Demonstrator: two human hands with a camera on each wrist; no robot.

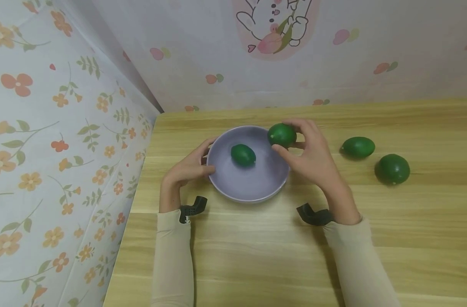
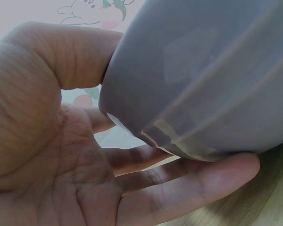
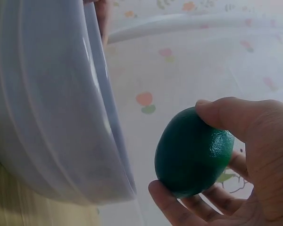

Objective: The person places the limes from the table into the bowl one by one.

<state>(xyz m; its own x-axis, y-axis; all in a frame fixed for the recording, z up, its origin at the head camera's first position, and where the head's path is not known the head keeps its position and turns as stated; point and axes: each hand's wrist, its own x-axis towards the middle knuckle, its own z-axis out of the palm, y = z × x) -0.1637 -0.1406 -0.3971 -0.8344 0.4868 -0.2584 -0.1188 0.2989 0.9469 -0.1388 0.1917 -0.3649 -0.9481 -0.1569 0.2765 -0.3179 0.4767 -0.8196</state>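
Observation:
A round lavender bowl stands on the table, with one green lime lying inside it. My left hand holds the bowl at its left side. In the left wrist view the thumb lies against the bowl's wall, and the fingers reach along its underside. Over the bowl's upper right rim, my right hand grips a second lime between thumb and fingertips. The right wrist view shows this held lime apart from the bowl's outer wall.
Two more limes lie on the wooden table to the right: a farther one and a nearer one. Floral cloth hangs along the left side, and a printed cloth covers the back.

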